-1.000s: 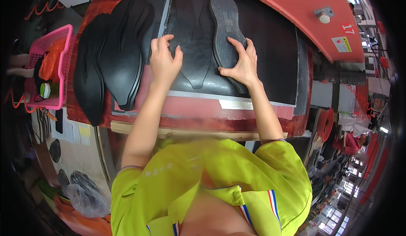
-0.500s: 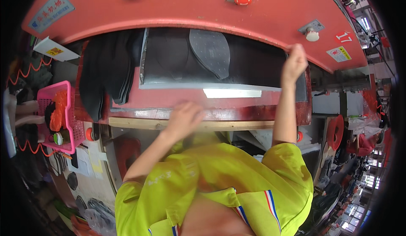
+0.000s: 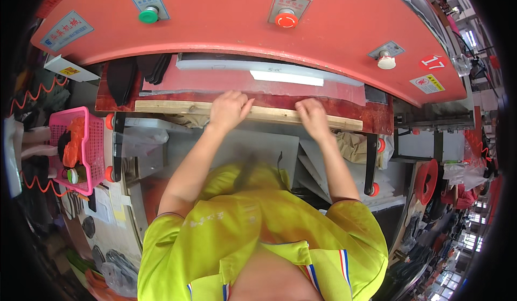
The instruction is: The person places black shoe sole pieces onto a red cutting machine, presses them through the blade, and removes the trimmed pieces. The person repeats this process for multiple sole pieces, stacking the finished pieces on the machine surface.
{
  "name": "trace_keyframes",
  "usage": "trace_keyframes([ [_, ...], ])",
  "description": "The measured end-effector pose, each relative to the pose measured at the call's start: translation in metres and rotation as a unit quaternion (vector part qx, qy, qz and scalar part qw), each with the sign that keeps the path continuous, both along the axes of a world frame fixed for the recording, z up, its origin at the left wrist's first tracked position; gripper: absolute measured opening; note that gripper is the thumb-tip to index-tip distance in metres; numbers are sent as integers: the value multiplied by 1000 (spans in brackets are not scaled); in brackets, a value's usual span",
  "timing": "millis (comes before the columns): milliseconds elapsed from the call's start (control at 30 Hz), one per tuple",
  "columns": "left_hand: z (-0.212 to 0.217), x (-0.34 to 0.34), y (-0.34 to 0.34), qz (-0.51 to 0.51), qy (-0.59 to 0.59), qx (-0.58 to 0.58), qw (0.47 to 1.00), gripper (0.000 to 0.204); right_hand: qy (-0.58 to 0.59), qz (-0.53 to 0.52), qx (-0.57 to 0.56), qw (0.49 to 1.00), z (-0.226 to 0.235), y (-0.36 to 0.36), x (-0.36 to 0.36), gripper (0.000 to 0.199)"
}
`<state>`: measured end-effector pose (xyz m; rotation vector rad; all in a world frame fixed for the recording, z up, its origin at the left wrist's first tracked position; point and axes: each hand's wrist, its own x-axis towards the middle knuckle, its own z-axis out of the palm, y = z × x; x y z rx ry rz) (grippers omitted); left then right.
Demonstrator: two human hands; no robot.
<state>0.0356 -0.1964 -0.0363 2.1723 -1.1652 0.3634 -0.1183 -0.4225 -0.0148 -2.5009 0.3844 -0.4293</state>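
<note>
My left hand [image 3: 229, 109] and my right hand [image 3: 312, 118] both rest with curled fingers on the wooden rail [image 3: 167, 107] along the front of a red sliding board [image 3: 215, 81]. The board sits mostly under the red machine head [image 3: 226, 31]. A stack of black sole-shaped pieces [image 3: 134, 74] lies on the board's left end. A white strip [image 3: 285, 77] shows at the back, under the head. Whatever else lies on the board is hidden by the head.
The machine head carries a green button [image 3: 148, 15], a red button [image 3: 286, 19] and a white knob [image 3: 383, 61]. A pink basket [image 3: 91, 150] with orange items hangs at the left. Black frame legs with red rollers [image 3: 371, 161] flank the grey panel below.
A second ago my hands lay flat on black sheet material on the board. My right hand then rose to the head's edge. Both hands now sit on the wooden rail, and the board is further under the head.
</note>
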Motion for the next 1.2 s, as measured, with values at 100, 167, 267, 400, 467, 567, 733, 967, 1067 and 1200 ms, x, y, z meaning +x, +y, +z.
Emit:
trace_keyframes([
  [100,1,-3,2,19,36,12,999,26,-19,-51,-82,995,-20,26,-3,20],
  [167,2,-4,4,22,44,25,998,27,-20,-62,-88,994,-22,30,-4,20],
  [267,1,-11,9,29,59,37,997,27,-4,-68,-84,994,-22,35,-11,21],
  [400,-2,-42,34,29,61,41,997,27,18,-40,-72,996,-17,59,-41,22],
  [467,-1,-63,49,15,63,38,997,28,67,-24,-50,996,-7,69,-59,23],
  [567,8,-95,69,-14,81,64,995,27,138,-5,47,989,16,82,-77,25],
  [733,38,-115,71,9,269,-207,941,19,-100,15,-103,990,40,119,-37,59],
  [967,25,-119,70,79,279,-506,813,21,108,-7,-116,987,38,196,3,107],
  [1067,5,-144,97,99,368,-518,766,25,91,5,-62,994,38,207,-25,95],
  [1200,2,-174,116,71,338,-491,800,23,-6,39,151,988,44,199,-56,80],
])
